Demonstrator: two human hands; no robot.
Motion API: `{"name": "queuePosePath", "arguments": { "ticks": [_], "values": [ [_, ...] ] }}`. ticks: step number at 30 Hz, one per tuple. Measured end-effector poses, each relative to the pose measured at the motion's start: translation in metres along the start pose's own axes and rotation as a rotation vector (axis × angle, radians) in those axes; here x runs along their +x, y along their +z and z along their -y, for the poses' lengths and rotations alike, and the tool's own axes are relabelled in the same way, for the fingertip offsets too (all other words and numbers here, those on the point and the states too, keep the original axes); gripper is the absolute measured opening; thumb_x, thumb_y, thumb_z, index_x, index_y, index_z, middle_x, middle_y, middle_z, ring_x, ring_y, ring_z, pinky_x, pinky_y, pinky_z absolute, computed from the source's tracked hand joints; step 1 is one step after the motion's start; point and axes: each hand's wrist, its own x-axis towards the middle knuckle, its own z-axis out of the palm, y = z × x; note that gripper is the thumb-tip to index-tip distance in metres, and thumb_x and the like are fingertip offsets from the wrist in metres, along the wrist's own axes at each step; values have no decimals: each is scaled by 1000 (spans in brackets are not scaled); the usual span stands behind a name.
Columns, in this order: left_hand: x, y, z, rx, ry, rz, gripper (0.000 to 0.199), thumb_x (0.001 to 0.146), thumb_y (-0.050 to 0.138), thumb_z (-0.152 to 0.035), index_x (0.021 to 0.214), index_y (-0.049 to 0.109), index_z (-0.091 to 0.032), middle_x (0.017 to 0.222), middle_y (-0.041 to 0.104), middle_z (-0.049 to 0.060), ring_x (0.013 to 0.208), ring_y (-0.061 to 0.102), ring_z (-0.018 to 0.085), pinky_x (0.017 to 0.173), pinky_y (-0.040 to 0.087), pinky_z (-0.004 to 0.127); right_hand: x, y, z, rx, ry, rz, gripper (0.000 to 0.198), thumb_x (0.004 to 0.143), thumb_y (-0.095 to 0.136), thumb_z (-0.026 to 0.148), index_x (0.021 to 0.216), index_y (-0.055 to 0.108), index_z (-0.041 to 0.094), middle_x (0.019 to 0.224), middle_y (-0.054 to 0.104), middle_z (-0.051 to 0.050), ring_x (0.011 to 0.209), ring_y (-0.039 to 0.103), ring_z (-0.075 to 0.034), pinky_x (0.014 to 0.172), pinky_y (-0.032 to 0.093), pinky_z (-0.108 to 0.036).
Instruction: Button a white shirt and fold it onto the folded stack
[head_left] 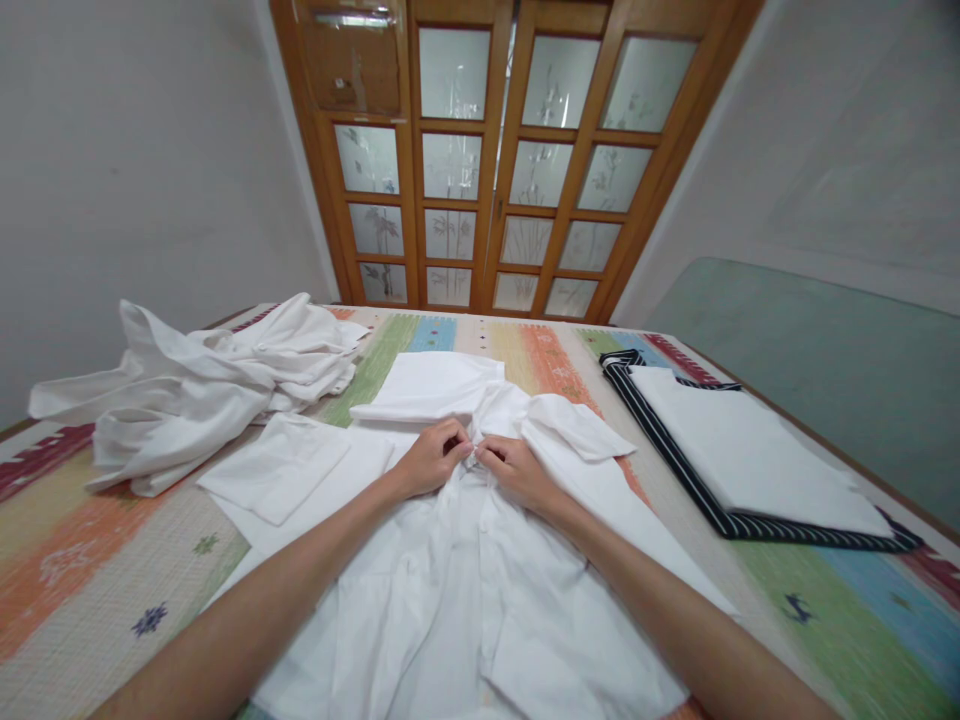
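A white button-up shirt (420, 590) lies front up before me, its sleeves spread to both sides and its lower front partly parted. Near the collar, my left hand (435, 457) pinches the shirt's front edge. Right beside it, my right hand (514, 466) pinches the opposite edge, and the fingertips of both hands nearly meet. Whether a button sits between the fingers is too small to tell. Below the hands runs the placket (486, 560) with small buttons.
A crumpled heap of white cloth (225, 370) lies at the left. To the right, folded white clothing (735, 440) rests on a black striped garment (675, 490). A colourful striped cloth (97, 560) covers the table. Behind stand wooden doors with glass panes (495, 180).
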Motion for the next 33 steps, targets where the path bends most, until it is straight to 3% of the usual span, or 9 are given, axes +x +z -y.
{"name": "queuePosePath", "arguments": {
  "ticks": [7,13,21,33],
  "values": [
    [-2,-4,-6,-69,-35,72,24,81,56,-39,74,57,-16,72,55,1,67,48,14,62,38,26,1,0,-7,9,19,24,26,82,43,32,60,45,19,59,43,3,59,40,-12,57,30,-24],
    [-2,-5,-13,-32,-11,74,21,79,58,-36,74,57,-16,71,54,1,64,46,12,61,37,25,1,-3,-7,-28,17,43,22,84,43,30,65,48,19,63,50,2,63,45,-13,59,33,-23],
    [-1,-3,-4,-65,-52,84,18,75,61,-33,75,58,-15,70,54,0,64,47,12,61,37,24,1,-6,-2,6,41,103,23,86,42,34,70,49,19,67,51,2,66,46,-13,62,35,-24],
    [4,-7,1,-223,-162,143,30,71,68,-42,73,59,-14,68,55,-1,61,46,11,57,36,23,0,-4,-6,131,87,90,29,87,43,42,72,50,19,68,48,2,68,45,-13,63,35,-25]
  ]
}}
